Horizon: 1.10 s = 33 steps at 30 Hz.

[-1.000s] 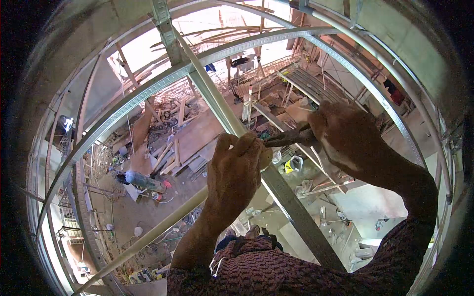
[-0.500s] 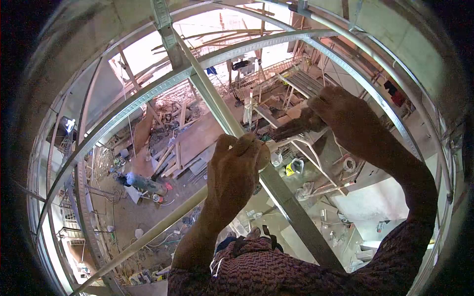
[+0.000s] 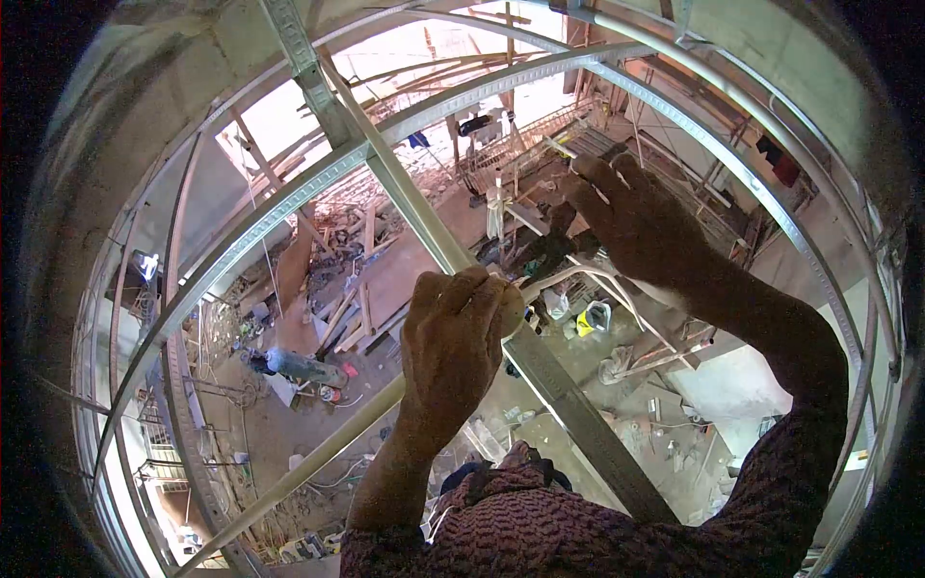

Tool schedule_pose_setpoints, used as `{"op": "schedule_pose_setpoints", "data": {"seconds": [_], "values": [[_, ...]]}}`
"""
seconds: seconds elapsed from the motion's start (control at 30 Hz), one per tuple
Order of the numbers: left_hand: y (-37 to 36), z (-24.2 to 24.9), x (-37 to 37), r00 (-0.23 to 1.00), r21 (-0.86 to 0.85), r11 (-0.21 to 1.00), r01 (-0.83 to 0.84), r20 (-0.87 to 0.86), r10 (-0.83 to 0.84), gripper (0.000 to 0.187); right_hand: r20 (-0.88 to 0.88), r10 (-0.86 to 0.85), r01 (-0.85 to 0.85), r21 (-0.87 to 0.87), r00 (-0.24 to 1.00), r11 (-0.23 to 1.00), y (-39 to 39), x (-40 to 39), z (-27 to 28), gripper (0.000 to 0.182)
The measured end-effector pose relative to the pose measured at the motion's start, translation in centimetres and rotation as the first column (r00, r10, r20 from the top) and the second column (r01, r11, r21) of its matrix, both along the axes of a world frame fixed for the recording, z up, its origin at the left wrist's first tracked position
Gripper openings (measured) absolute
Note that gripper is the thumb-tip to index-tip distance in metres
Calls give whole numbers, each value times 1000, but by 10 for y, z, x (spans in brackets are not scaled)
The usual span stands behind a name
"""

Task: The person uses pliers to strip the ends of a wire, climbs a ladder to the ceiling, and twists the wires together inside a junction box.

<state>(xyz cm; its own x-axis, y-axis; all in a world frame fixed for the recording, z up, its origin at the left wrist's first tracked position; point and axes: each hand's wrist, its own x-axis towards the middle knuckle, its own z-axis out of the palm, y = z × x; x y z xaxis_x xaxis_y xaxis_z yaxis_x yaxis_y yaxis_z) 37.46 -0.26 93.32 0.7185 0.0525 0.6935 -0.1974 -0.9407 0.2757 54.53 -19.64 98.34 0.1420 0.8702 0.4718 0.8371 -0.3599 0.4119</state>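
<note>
The left hand (image 3: 453, 347) is closed around the diagonal metal ceiling channel (image 3: 568, 409) at mid-frame. To its right, pliers (image 3: 549, 249) are gripped in the closed right hand (image 3: 636, 226), above the channel. A fastening step appears underway; next, the pliers' nose must be brought to the held spot.

The person wears a knitted top (image 3: 597, 530) in dark red with a fine black fleck, filling the frame from 5 to 7 o'clock. Its right sleeve (image 3: 800, 462) runs up toward 3 o'clock and ends at the forearm. The left sleeve (image 3: 385, 544) ends lower, near 6 o'clock. Both hands, left hand (image 3: 453, 347) and right hand (image 3: 636, 226), are bare, without gloves.
</note>
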Motion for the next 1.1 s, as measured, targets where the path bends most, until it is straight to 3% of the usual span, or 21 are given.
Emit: {"op": "schedule_pose_setpoints", "data": {"seconds": [0.3,0.37,0.47,0.53,0.57,0.63,0.67,0.73,0.87,0.93,1.03,1.1], "values": [[1,-1,0,1000,-3,1000,-7,9,8,22,-76,-81,77,-56,994,995,-2,-16,4,36],[1,1,-1,998,36,999,-15,-54,17,26,-105,-104,97,-67,989,993,-5,-18,8,33],[2,-4,1,1000,24,1000,-17,-20,18,25,-199,-74,44,-153,977,987,-11,-22,20,28],[1,0,0,1000,25,1000,-9,-17,10,25,-301,-206,94,-347,931,933,-12,-29,31,22],[1,2,0,1000,25,1000,-3,-14,3,25,-302,-207,95,-346,930,934,-10,-33,42,22],[0,2,0,1000,26,1000,1,-23,0,24,-616,-477,-6,-616,627,788,-1,-36,61,24],[0,2,0,1000,27,1000,2,-30,-1,23,-618,-477,-5,-614,625,789,1,-31,62,24],[1,-1,-1,1000,42,999,7,-23,-6,22,-705,-531,-234,-679,469,695,5,-19,63,25],[-4,7,-1,1000,-18,1000,13,-4,-13,16,-716,-512,-309,-680,474,665,1,-1,49,24],[-4,4,-2,1000,-12,1000,-5,0,5,15,-726,-358,-226,-572,588,788,-8,1,44,22],[-3,5,-4,1000,14,1000,-12,-17,13,20,-721,-305,-110,-466,622,878,-16,-2,39,31],[-3,6,-3,999,29,1000,4,-41,-3,27,-664,-358,-27,-494,657,869,-15,-3,37,35]]}}
